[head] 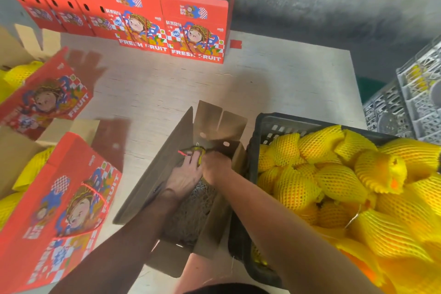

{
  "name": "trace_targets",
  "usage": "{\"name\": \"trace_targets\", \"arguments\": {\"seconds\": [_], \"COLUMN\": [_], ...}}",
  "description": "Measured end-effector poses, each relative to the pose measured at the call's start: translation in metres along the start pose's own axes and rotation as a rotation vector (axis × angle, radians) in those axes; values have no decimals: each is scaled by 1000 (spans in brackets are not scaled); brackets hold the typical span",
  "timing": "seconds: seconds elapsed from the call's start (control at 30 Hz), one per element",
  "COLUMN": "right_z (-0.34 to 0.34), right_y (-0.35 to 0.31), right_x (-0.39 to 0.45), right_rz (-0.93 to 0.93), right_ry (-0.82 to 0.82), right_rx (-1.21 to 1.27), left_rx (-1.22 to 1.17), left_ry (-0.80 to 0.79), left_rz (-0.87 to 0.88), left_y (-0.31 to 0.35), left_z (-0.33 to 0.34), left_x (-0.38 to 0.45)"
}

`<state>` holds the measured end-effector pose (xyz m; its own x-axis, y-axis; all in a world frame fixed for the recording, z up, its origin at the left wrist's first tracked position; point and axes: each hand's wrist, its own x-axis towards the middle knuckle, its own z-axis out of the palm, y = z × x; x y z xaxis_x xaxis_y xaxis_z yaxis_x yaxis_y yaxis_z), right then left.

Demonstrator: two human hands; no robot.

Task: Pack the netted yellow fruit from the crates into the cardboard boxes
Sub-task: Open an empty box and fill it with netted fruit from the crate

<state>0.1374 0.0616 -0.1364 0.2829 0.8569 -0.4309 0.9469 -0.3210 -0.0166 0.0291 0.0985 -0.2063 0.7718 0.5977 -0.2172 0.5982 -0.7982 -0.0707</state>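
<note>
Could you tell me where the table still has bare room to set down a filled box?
The widest bare patch of table lies between the upright red boxes at the back and the open box both hands are working in. A smaller strip runs behind the black crate. The left side is crowded with open red boxes.
</note>
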Motion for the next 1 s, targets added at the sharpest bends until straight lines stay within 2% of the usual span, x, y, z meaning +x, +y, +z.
{"name": "trace_targets", "arguments": {"seconds": [0.1,0.27,0.37,0.4,0.47,0.5,0.57,0.6,0.67,0.7,0.73,0.77,0.83,0.87,0.9,1.0], "right_z": [2,-1,-14,-21,-37,-45,-59,-64,-68,-66,-62,-55,-34,-25,-19,-9], "right_y": [0,-5,-10,-7,8,18,40,50,71,84,97,108,122,123,121,114], "right_x": [0,-1,-10,-14,-28,-37,-65,-82,-114,-129,-141,-152,-168,-172,-174,-172], "right_rz": [-22,-64,-116,-131,-170,-201,-253,-249,-158,-62,73,232,494,541,546,485], "right_ry": [-16,15,57,34,-26,-2,186,352,720,836,830,704,268,116,55,118], "right_rx": [18,-110,-167,-117,70,184,452,540,532,473,394,300,146,120,109,86], "left_rx": [-8,52,-150,-237,-500,-691,-1030,-1171,-1441,-1521,-1569,-1595,-1590,-1568,-1533,-1508], "left_ry": [20,-114,-210,-207,-124,-46,104,128,57,6,-29,-45,14,57,87,126], "left_rz": [-14,-11,-131,-172,-255,-292,-340,-350,-365,-375,-385,-400,-432,-441,-441,-454], "left_y": [0,5,5,4,3,6,18,28,49,60,69,77,92,101,110,129], "left_z": [0,5,-1,-6,-17,-23,-32,-37,-46,-49,-51,-52,-53,-55,-58,-66], "left_x": [3,10,8,9,9,7,4,3,2,1,0,0,3,4,6,6]}}
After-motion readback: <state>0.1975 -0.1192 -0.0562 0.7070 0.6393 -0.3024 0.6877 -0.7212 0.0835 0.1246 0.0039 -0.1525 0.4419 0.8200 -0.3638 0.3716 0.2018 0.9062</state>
